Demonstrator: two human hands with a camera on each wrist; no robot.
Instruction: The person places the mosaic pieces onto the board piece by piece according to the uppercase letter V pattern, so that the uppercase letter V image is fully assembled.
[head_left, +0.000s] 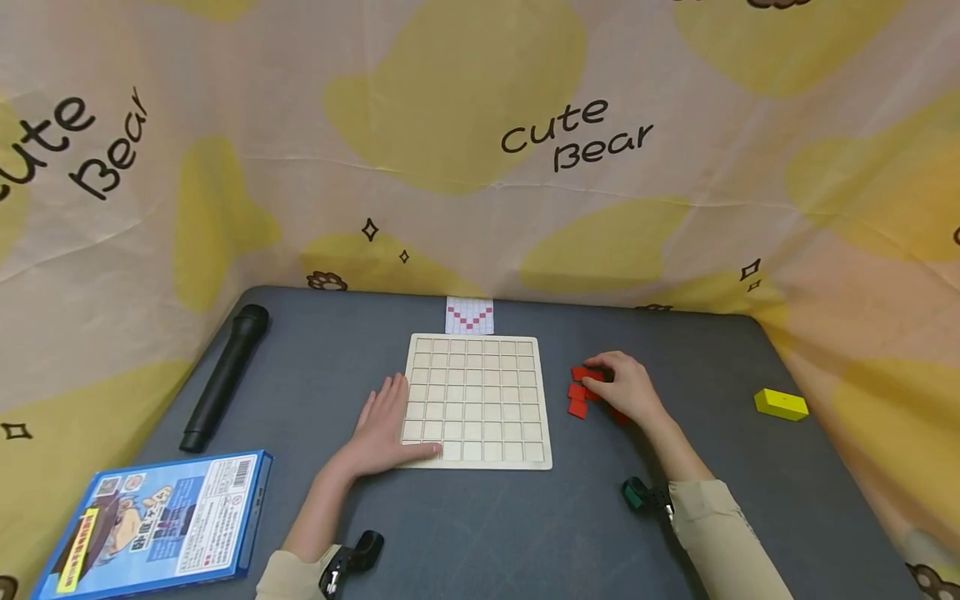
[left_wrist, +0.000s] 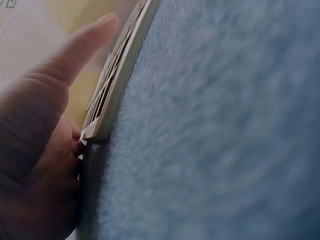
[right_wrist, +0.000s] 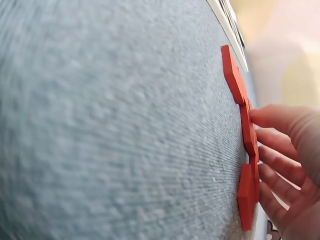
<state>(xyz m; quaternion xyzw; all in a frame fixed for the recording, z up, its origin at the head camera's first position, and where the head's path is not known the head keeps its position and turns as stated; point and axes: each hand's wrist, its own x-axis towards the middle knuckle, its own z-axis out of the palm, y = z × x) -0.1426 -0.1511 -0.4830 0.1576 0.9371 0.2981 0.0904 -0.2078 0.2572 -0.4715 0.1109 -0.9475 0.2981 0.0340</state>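
A pale wooden grid board (head_left: 477, 403) with square cells lies on the grey table. My left hand (head_left: 386, 425) rests along its left edge, fingers straight, thumb reaching over the lower left corner. In the left wrist view that thumb (left_wrist: 85, 45) stands out beside the board's edge. To the right of the board lies a cluster of flat red square tiles (head_left: 577, 408). Over them is my right hand (head_left: 626, 387), thumb and fingers apart and loosely bent. In the right wrist view the fingertips touch the red tiles (right_wrist: 246, 197); no tile is seen lifted.
A small card with a red V-shaped pattern (head_left: 469, 317) lies behind the board. On the left are a black microphone-shaped cylinder (head_left: 225, 379) and a blue box (head_left: 157, 525). A yellow block (head_left: 781, 404) sits near the right edge. A patterned cloth (head_left: 450, 125) hangs around the table.
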